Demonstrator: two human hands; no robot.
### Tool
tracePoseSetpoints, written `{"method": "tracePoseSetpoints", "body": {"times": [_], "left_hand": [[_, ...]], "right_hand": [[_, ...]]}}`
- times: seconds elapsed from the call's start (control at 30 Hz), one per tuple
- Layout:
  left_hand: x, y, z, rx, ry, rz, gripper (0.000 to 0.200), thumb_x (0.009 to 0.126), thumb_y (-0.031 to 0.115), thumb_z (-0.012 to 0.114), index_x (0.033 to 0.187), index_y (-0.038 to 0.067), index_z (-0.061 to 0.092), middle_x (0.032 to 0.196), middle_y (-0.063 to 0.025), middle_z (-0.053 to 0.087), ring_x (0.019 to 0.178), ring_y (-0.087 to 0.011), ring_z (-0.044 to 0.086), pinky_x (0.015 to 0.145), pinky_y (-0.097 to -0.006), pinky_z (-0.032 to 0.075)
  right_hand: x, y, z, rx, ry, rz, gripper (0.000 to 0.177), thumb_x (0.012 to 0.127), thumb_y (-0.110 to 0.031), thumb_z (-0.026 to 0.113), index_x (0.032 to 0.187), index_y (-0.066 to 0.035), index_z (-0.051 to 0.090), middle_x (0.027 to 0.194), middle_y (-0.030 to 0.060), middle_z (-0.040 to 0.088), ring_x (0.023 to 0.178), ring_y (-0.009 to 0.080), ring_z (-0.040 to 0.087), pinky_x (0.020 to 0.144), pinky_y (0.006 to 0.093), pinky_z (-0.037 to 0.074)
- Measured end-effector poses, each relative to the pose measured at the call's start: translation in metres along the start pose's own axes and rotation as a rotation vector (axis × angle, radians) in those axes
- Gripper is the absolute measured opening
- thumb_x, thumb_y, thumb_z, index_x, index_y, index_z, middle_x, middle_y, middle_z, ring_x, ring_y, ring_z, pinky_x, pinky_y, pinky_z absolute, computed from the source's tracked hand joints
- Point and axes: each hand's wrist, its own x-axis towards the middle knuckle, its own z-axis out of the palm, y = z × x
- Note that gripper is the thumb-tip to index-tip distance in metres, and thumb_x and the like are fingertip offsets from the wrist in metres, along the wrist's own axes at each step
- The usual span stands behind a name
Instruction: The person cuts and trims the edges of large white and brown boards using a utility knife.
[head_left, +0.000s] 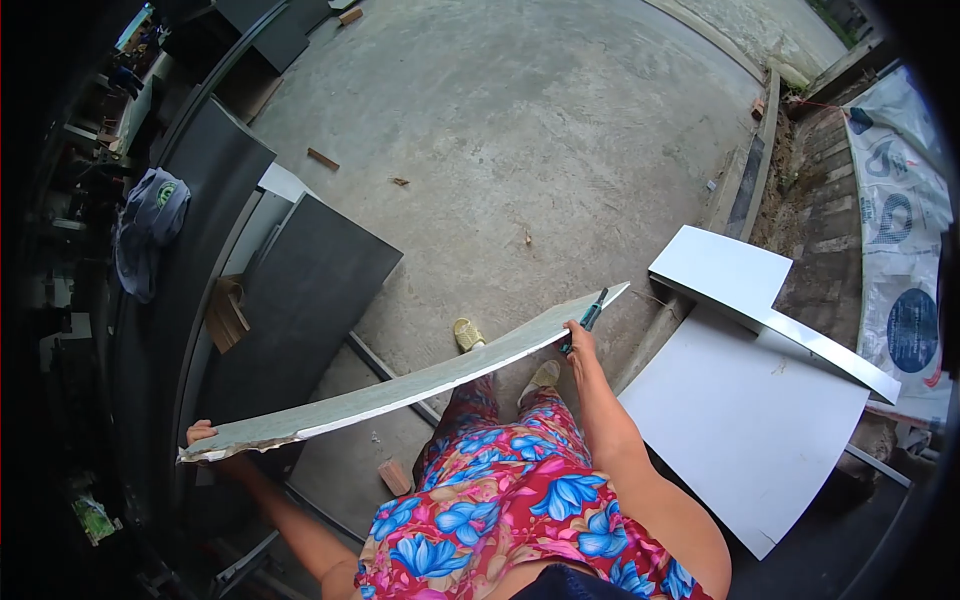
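Note:
A long pale board [400, 388] with a broken, ragged left end stretches across in front of my body, above the floor. My left hand [202, 434] grips it at that ragged end, fingers over the top edge. Near the other end, my right hand [580, 342] is closed at the board's edge, together with a black and teal hand tool [592, 314] that sticks up past the board. I cannot tell the tool's exact kind.
Dark panels [300, 290] stand at the left, with a grey cloth bag [150, 225] on them. White panels [745, 420] lie at the right beside a low concrete kerb [660, 340]. A brick [394, 478] and a wood scrap [322, 159] lie on the concrete floor [500, 130].

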Motion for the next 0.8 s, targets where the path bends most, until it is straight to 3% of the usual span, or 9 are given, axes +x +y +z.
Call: {"method": "tracePoseSetpoints", "body": {"times": [0.17, 0.27, 0.37, 0.5, 0.63, 0.67, 0.73, 0.77, 0.8], "left_hand": [[-0.052, -0.037, 0.035, -0.183, 0.080, -0.257, 0.050, 0.094, 0.047, 0.031, 0.061, 0.011, 0.038, 0.055, -0.0013, 0.033, 0.057, -0.0149, 0.041, 0.063, -0.0343, 0.048], [-0.104, -0.068, 0.059, -0.113, 0.057, -0.103, 0.043, 0.093, 0.041, 0.037, 0.063, 0.011, 0.038, 0.056, -0.0018, 0.034, 0.056, -0.0148, 0.040, 0.069, -0.0359, 0.051], [-0.174, -0.108, 0.088, -0.328, 0.123, -0.184, 0.034, 0.090, 0.035, 0.044, 0.069, 0.008, 0.043, 0.060, -0.0030, 0.042, 0.059, -0.0159, 0.047, 0.074, -0.0374, 0.053], [-0.260, -0.099, 0.127, -0.210, 0.153, -0.496, 0.020, 0.086, 0.020, 0.049, 0.076, 0.004, 0.054, 0.075, -0.0126, 0.059, 0.072, -0.0240, 0.061, 0.076, -0.0385, 0.053], [-0.336, -0.093, 0.168, -0.502, 0.192, -1.422, 0.032, 0.083, 0.020, 0.053, 0.103, -0.004, 0.057, 0.099, -0.0180, 0.060, 0.086, -0.0276, 0.061, 0.080, -0.0396, 0.050], [-0.350, -0.080, 0.173, -0.466, -0.047, -1.401, 0.031, 0.084, 0.019, 0.052, 0.106, -0.003, 0.057, 0.101, -0.0146, 0.060, 0.090, -0.0256, 0.059, 0.081, -0.0395, 0.049], [-0.371, -0.081, 0.192, -0.249, -0.332, -1.866, 0.030, 0.087, 0.024, 0.053, 0.110, 0.004, 0.057, 0.102, -0.0088, 0.059, 0.089, -0.0189, 0.058, 0.072, -0.0338, 0.047], [-0.369, -0.054, 0.198, -0.041, -0.485, -1.815, 0.029, 0.086, 0.025, 0.054, 0.107, 0.005, 0.060, 0.093, -0.0091, 0.060, 0.081, -0.0168, 0.059, 0.066, -0.0324, 0.046], [-0.322, 0.002, 0.193, 0.105, -0.908, -1.667, 0.031, 0.084, 0.027, 0.057, 0.105, 0.004, 0.061, 0.082, -0.0078, 0.061, 0.070, -0.0180, 0.058, 0.063, -0.0313, 0.045]], "right_hand": [[-0.028, -0.054, -0.016, 0.076, 0.102, -0.189, 0.021, 0.066, -0.010, 0.066, 0.076, 0.007, 0.057, 0.067, 0.0112, 0.057, 0.055, 0.0240, 0.060, 0.050, 0.0362, 0.054], [-0.042, -0.088, -0.029, 0.025, 0.197, -0.306, 0.024, 0.066, -0.010, 0.067, 0.076, 0.009, 0.058, 0.068, 0.0118, 0.058, 0.053, 0.0240, 0.060, 0.049, 0.0354, 0.054], [-0.062, -0.126, -0.035, -0.143, 0.352, -0.463, 0.023, 0.064, -0.013, 0.069, 0.072, 0.007, 0.061, 0.067, 0.0088, 0.059, 0.051, 0.0185, 0.057, 0.047, 0.0306, 0.047], [-0.068, -0.171, -0.050, -0.182, 0.469, -0.723, 0.030, 0.060, -0.018, 0.071, 0.072, 0.008, 0.062, 0.069, 0.0118, 0.063, 0.057, 0.0191, 0.061, 0.055, 0.0308, 0.048], [-0.096, -0.213, -0.053, -0.107, 0.549, -0.987, 0.026, 0.062, -0.011, 0.073, 0.079, 0.006, 0.062, 0.075, 0.0094, 0.063, 0.061, 0.0174, 0.060, 0.058, 0.0286, 0.049], [-0.087, -0.217, -0.059, -0.066, 0.555, -1.106, 0.024, 0.063, -0.008, 0.072, 0.080, 0.006, 0.062, 0.076, 0.0081, 0.063, 0.062, 0.0162, 0.060, 0.059, 0.0275, 0.049], [-0.115, -0.223, -0.049, 0.053, 0.454, -1.076, 0.019, 0.065, -0.005, 0.071, 0.080, 0.004, 0.063, 0.076, 0.0060, 0.063, 0.061, 0.0138, 0.058, 0.060, 0.0260, 0.048], [-0.128, -0.223, -0.040, 0.119, 0.404, -1.057, 0.017, 0.066, -0.004, 0.070, 0.080, 0.003, 0.063, 0.075, 0.0050, 0.063, 0.061, 0.0127, 0.058, 0.061, 0.0253, 0.048], [-0.131, -0.220, -0.035, 0.097, 0.413, -1.110, 0.015, 0.066, -0.003, 0.070, 0.078, 0.002, 0.063, 0.074, 0.0036, 0.063, 0.060, 0.0116, 0.056, 0.060, 0.0247, 0.047]]}}
